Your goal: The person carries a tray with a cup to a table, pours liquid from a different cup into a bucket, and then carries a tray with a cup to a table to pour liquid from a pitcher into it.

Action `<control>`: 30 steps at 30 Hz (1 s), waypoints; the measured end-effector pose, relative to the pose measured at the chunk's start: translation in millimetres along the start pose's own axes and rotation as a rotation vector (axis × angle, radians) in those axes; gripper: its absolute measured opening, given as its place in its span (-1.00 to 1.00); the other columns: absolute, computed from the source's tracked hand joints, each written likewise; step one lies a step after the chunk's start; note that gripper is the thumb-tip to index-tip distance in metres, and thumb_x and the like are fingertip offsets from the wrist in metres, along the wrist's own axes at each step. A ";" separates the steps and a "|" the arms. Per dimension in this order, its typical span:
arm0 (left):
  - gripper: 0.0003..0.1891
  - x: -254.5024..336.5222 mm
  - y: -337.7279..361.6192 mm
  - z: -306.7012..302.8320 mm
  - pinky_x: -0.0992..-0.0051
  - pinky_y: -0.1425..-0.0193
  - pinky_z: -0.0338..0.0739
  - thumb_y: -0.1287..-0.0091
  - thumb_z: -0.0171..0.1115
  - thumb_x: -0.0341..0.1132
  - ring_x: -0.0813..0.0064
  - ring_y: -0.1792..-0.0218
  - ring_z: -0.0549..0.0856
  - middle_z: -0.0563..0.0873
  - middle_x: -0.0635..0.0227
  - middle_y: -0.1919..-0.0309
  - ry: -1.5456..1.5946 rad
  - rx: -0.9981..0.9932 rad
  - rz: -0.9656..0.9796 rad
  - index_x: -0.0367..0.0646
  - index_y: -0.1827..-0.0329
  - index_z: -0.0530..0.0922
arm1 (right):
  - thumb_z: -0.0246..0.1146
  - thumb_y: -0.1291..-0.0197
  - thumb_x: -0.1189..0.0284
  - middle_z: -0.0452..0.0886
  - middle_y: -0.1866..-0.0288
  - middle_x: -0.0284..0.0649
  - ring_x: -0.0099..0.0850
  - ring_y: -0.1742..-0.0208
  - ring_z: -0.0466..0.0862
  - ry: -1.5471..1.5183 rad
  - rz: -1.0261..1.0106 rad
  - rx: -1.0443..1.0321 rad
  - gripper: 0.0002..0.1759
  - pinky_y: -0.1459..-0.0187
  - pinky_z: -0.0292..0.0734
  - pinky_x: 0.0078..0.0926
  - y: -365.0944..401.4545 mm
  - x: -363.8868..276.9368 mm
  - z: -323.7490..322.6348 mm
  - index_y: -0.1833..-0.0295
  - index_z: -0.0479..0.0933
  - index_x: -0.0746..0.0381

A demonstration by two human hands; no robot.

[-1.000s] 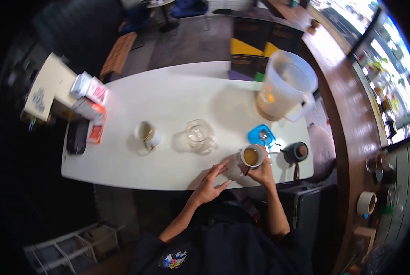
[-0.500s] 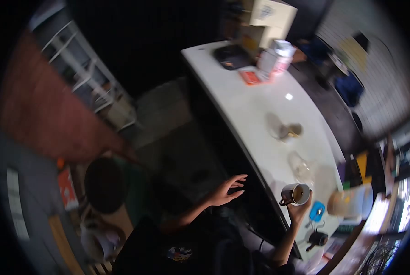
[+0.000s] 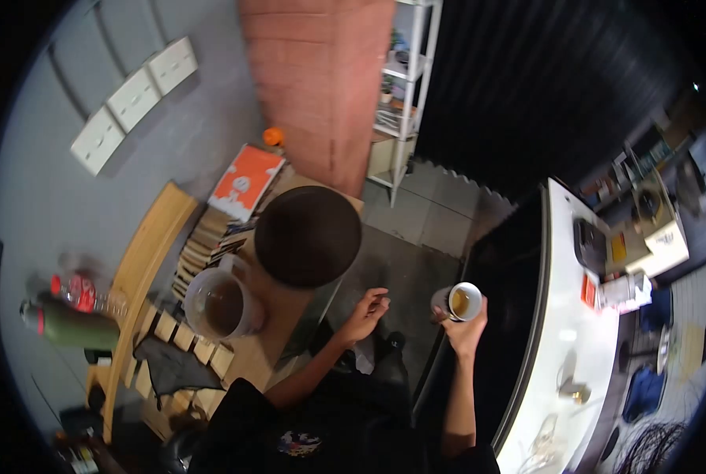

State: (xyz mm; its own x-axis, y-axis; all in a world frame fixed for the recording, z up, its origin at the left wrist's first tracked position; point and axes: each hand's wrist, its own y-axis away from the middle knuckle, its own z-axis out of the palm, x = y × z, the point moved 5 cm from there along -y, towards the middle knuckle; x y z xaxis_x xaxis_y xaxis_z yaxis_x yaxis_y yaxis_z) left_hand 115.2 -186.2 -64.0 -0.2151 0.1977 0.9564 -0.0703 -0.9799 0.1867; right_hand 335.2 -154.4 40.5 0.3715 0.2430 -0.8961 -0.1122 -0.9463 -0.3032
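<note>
Mug [image 3: 461, 302] in my right hand [image 3: 468, 332]: pale rim and inside, greyish outer wall partly in shadow, with golden-brown liquid lying inside. I have my fingers wrapped around its side, and it is held up in the air, in view between the white table [image 3: 568, 314] on my right and the wooden table [image 3: 267, 349] on my left. My left hand [image 3: 364, 317] is in the air too, its fingers loosely bent and partly open. Nearest to it, on the wooden table, are a round dark tray [image 3: 308, 237] and a large translucent jug [image 3: 222, 304] with brownish contents.
</note>
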 end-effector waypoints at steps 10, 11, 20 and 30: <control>-0.55 -27.3 14.0 -128.5 0.48 0.01 0.48 -0.38 0.19 -0.29 0.52 0.11 0.58 0.53 0.26 0.12 0.082 0.672 -0.091 -0.16 -0.26 0.27 | 0.63 0.29 0.35 0.64 0.20 -0.12 -0.31 0.14 0.67 -0.082 -0.160 -0.473 -0.27 0.08 0.56 -0.37 -84.2 7.9 231.6 -0.01 0.40 0.29; -0.52 -30.4 13.6 -137.9 0.49 0.04 0.49 -0.36 0.21 -0.30 0.53 0.14 0.58 0.52 0.27 0.15 0.066 0.765 -0.127 -0.18 -0.27 0.25 | 0.64 0.31 0.33 0.64 0.16 -0.11 -0.28 0.09 0.67 -0.096 -0.172 -0.515 -0.25 0.06 0.55 -0.34 -89.4 11.7 251.4 -0.02 0.40 0.30; -0.48 -86.8 2.8 -168.4 0.54 0.15 0.47 -0.17 0.24 -0.53 0.56 0.35 0.47 0.40 0.33 0.28 -0.018 1.298 -0.097 -0.20 -0.17 0.21 | 0.66 0.34 0.34 0.64 0.11 -0.10 -0.28 0.06 0.67 -0.233 -0.352 -0.875 -0.16 0.06 0.56 -0.37 -108.3 46.2 386.9 -0.08 0.34 0.29; -0.38 -90.9 2.8 -167.9 0.41 0.05 0.59 -0.24 0.25 -0.44 0.29 0.11 0.66 0.57 0.05 0.05 -0.012 1.560 -0.234 -0.23 -0.33 0.16 | 0.65 0.31 0.31 0.62 0.12 -0.03 -0.16 0.06 0.66 -0.196 -0.321 -1.100 -0.12 0.04 0.55 -0.29 -95.0 62.3 438.8 -0.13 0.31 0.32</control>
State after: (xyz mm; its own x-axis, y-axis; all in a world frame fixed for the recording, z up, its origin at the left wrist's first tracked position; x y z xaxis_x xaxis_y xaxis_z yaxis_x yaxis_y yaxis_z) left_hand -28.9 -202.4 -188.2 -0.3355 0.3501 0.8746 0.9346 0.0075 0.3555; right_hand -35.5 44.2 -128.8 0.0777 0.4431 -0.8931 0.8580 -0.4859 -0.1665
